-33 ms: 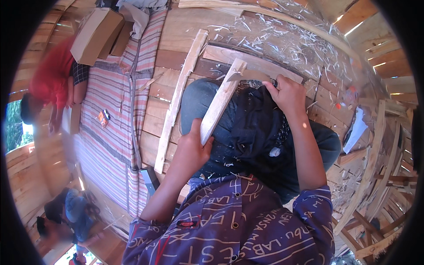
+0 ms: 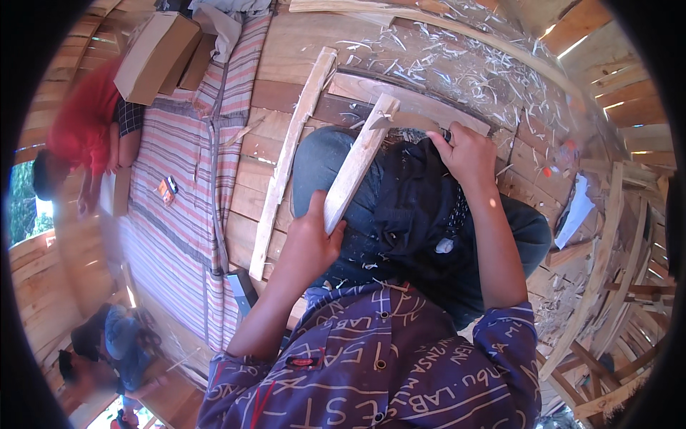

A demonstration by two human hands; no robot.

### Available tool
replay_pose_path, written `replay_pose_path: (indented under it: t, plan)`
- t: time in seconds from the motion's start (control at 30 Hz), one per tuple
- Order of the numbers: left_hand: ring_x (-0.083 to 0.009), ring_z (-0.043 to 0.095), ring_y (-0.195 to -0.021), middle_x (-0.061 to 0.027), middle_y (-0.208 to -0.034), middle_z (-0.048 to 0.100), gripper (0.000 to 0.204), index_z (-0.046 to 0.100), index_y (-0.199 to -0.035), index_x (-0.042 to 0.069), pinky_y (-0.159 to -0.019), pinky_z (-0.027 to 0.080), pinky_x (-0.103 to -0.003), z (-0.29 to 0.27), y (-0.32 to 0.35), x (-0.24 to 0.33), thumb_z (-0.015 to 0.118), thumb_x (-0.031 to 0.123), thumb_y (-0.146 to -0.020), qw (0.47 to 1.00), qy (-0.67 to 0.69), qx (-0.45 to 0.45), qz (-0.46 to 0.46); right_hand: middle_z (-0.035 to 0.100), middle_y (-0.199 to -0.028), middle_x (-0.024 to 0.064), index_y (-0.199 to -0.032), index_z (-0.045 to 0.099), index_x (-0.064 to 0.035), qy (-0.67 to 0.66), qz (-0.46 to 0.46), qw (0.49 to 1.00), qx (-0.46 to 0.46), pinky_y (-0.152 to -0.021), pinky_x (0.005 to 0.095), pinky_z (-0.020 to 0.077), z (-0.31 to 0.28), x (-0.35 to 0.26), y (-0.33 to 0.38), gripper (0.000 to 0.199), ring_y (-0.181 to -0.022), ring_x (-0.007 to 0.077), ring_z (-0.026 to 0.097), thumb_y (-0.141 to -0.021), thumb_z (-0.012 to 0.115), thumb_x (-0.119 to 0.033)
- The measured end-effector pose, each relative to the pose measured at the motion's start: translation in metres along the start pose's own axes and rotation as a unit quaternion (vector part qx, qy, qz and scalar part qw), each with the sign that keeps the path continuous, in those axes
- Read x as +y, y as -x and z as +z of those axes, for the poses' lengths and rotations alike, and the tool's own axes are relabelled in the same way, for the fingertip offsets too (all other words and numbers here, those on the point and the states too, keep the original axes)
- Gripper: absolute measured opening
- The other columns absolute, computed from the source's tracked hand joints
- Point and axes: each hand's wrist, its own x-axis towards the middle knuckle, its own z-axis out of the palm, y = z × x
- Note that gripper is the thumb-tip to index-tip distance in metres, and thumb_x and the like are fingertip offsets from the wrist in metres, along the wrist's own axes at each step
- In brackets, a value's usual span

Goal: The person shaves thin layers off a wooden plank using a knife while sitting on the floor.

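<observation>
My left hand (image 2: 311, 242) is closed around the near end of a pale wooden strip (image 2: 357, 168), which slants up and away from me across my bent leg. Near the strip's far end lies the blade of a knife (image 2: 416, 122), touching or just over the wood. My right hand (image 2: 469, 156) is wrapped round the handle end of this knife, with the thumb along it; the handle is mostly hidden in the fist. Dark cloth (image 2: 411, 207) lies bunched in my lap beneath the strip.
A longer wooden strip (image 2: 289, 168) lies on the plank floor left of my leg. Wood shavings (image 2: 457, 64) litter the far floor. To the left are a striped mat (image 2: 175, 136), a cardboard box (image 2: 153, 61) and a person in red (image 2: 86, 118). Timber pieces (image 2: 607, 357) stand at right.
</observation>
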Motion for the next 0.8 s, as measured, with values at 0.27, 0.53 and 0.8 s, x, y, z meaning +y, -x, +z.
replay_pose_path:
  t: [0.27, 0.53, 0.8]
  plan:
    - [-0.0520, 0.062, -0.085, -0.0337, -0.087, 0.063, 0.046, 0.042, -0.121, 0.003, -0.071, 0.050, -0.053, 0.000, 0.000, -0.002, 0.067, 0.009, -0.084, 1.000, 0.019, 0.011, 0.021, 0.055, -0.053, 0.0153, -0.063, 0.059, -0.0031, -0.181, 0.120, 0.971, -0.100, -0.051, 0.0447, 0.0469, -0.003, -0.021, 0.025, 0.057, -0.055, 0.0371, 0.061, -0.086, 0.063, -0.055]
    - [-0.0512, 0.063, -0.082, -0.0321, -0.084, 0.064, 0.044, 0.043, -0.121, 0.004, -0.068, 0.051, -0.053, 0.009, 0.005, -0.006, 0.066, 0.008, -0.084, 0.999, -0.017, 0.040, 0.029, 0.065, -0.065, 0.0159, -0.069, 0.064, -0.0065, -0.016, 0.003, 0.999, -0.029, -0.062, 0.0456, 0.0522, 0.001, -0.029, -0.006, 0.059, -0.066, 0.0362, 0.066, -0.089, 0.054, -0.061]
    - [-0.0500, 0.063, -0.078, -0.0308, -0.081, 0.063, 0.045, 0.042, -0.122, 0.005, -0.066, 0.050, -0.053, 0.015, 0.013, -0.008, 0.067, 0.009, -0.084, 0.997, 0.005, 0.065, 0.043, 0.066, -0.084, 0.0269, -0.086, 0.070, 0.0030, 0.001, 0.291, 0.954, -0.066, -0.078, 0.0477, 0.0493, -0.011, 0.117, -0.022, 0.075, -0.086, 0.0414, 0.066, -0.092, 0.042, -0.067]
